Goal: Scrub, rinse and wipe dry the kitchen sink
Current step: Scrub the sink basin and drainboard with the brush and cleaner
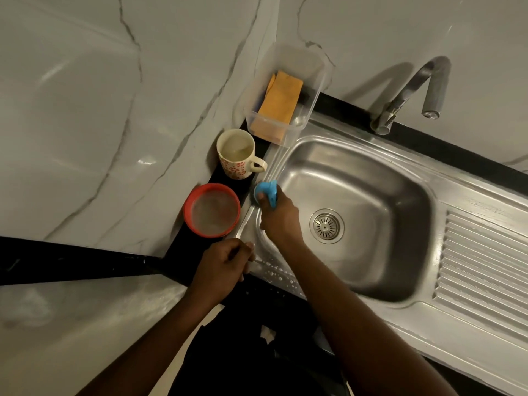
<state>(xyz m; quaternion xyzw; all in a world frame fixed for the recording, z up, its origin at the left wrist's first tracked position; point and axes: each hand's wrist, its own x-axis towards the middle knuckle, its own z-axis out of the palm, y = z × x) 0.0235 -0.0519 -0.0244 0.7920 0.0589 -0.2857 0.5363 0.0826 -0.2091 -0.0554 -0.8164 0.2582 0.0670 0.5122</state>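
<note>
A stainless steel sink (pixel 380 195) with a round drain strainer (pixel 326 225) fills the middle right. My right hand (pixel 278 214) grips a blue scrubber (pixel 267 191) and presses it against the sink's left rim. My left hand (pixel 225 262) rests with curled fingers on the front left corner of the sink's rim, holding nothing that I can see. Water drops lie on the rim beside it. The tap (pixel 414 90) stands at the back with no water running.
On the black counter strip left of the sink stand a cream mug with red flowers (pixel 238 155) and a red-rimmed bowl (pixel 212 210). A clear plastic tub (pixel 285 95) holding an orange cloth (pixel 281 101) sits at the back corner. The ribbed drainboard (pixel 483 270) lies right.
</note>
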